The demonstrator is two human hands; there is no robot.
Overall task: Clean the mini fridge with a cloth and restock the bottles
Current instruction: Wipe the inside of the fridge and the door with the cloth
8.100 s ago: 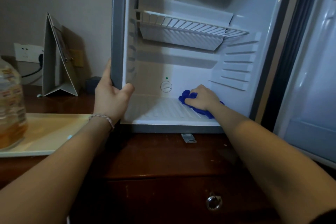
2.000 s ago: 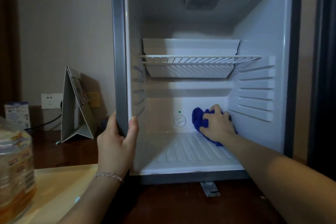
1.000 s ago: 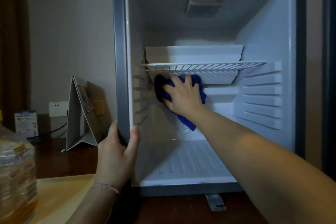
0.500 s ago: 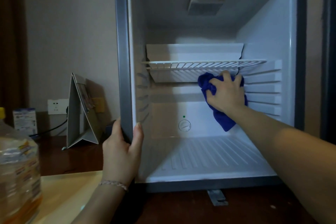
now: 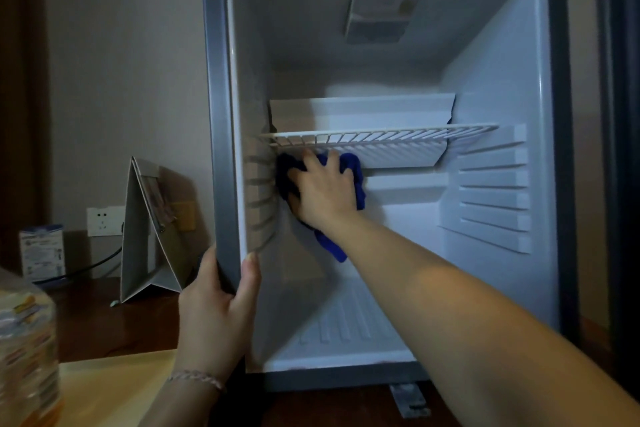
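You are facing a dark wooden cabinet top (image 5: 114, 329) that carries everything here. The fridge (image 5: 212, 114) stands on it toward the right, its grey base meeting the wood, with a small metal bracket (image 5: 410, 399) showing just beneath the front edge. Left of the fridge, a folded card stand (image 5: 149, 236) sits upright on the wood like a tent, close to the wall. Farther left, a small white box (image 5: 41, 250) stands at the back. Nearer you, a pale tray (image 5: 121, 388) lies flat on the top, and a bottle (image 5: 27, 357) stands at its left end, blurred at the frame's edge.
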